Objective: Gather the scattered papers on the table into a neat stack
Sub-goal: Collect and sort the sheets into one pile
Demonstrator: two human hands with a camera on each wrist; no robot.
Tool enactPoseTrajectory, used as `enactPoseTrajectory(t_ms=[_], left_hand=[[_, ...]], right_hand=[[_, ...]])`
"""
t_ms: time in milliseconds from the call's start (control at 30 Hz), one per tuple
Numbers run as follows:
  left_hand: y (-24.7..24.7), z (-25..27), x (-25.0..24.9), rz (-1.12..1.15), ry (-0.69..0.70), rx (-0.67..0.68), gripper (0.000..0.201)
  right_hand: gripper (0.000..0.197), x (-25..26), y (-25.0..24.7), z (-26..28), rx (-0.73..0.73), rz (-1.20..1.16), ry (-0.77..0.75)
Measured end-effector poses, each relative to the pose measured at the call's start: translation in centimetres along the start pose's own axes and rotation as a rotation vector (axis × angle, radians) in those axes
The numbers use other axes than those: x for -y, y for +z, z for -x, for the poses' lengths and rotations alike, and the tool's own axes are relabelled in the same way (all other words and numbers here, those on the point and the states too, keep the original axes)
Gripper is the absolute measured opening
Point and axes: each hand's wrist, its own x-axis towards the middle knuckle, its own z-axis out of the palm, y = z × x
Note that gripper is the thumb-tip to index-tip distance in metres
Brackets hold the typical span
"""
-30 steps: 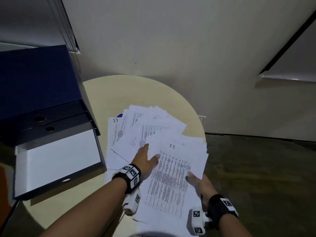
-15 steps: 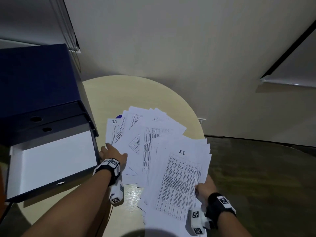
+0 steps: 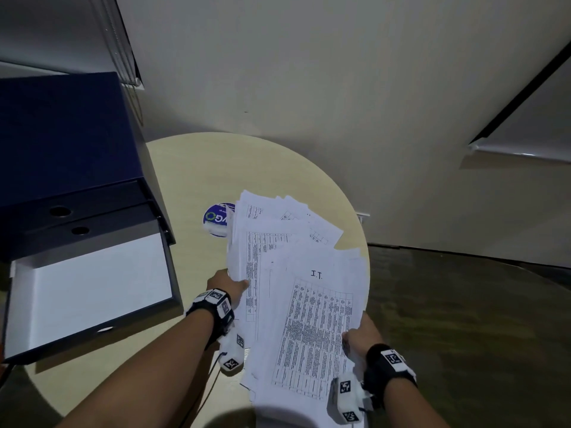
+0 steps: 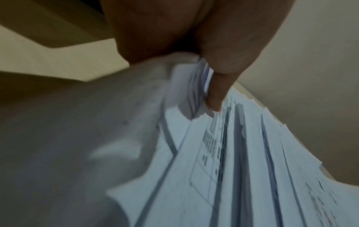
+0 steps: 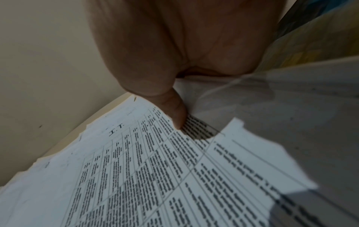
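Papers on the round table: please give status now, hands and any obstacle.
Left hand grips papers at left edge; right hand pinches right edge. Papers fanned, not squared. Round sticker partly under far corner; box files stand left, clear.

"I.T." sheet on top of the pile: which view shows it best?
Head view: the I.T. sheet shows nearly whole, atop the fanned papers, the right hand at its right edge. Right wrist view gives sharper print up close, but cropped, thumb on it. Left wrist view shows only blurred paper edges.
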Motion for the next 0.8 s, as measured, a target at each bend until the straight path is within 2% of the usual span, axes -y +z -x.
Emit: enactPoseTrajectory(t_ms=[100, 200, 300, 400, 500, 567, 667, 700, 733, 767, 800], left_hand=[[0.6, 0.6, 0.0, -0.005, 0.007, -0.036, 0.036], [-0.4, 1.2, -0.7, 0.015, 0.091, -0.172, 0.025], [-3.2, 1.9, -2.7, 0.042, 0.212, -0.314, 0.022], [-7.2, 3.0, -5.2, 0.163, 0.304, -0.459, 0.019], [-10.6, 4.1, -6.6, 0.317, 0.328, -0.496, 0.021], [-11.6, 4.6, -6.4, 0.432, 0.349, -0.427, 0.025], [-10.2, 5.5, -4.2, 0.445, 0.37, -0.216, 0.023], [-9.2, 5.8, -3.1, 0.392, 0.363, -0.151, 0.025], [-7.9, 6.0, -1.6, 0.333, 0.343, -0.084, 0.03], [-6.7, 5.9, -0.1, 0.288, 0.309, -0.018, 0.037], [-5.4, 6.0, 1.4, 0.232, 0.271, 0.054, 0.042]], right_hand=[[0.05, 0.1, 0.0, 0.4, 0.022, -0.001, 0.018], [0.053, 0.1, 0.0, 1.1, 0.017, -0.023, 0.005], [0.051, -0.2, 0.3, 1.1, 0.002, -0.086, 0.011], [0.052, -1.1, 0.9, -0.3, -0.015, -0.188, 0.022], [0.042, -0.8, 1.0, -0.1, -0.05, -0.161, 0.04], [0.031, -0.2, 1.1, 0.4, -0.066, -0.101, 0.0], [0.048, -0.4, 1.9, -0.6, -0.018, -0.078, 0.042], [0.049, -0.6, 2.1, -1.0, 0.03, -0.111, 0.064], [0.041, -0.6, 2.2, -1.0, 0.041, -0.174, 0.078], [0.029, 0.6, 2.2, 0.6, 0.087, -0.306, 0.103], [0.031, 1.6, 2.3, 2.0, 0.133, -0.448, 0.15]])
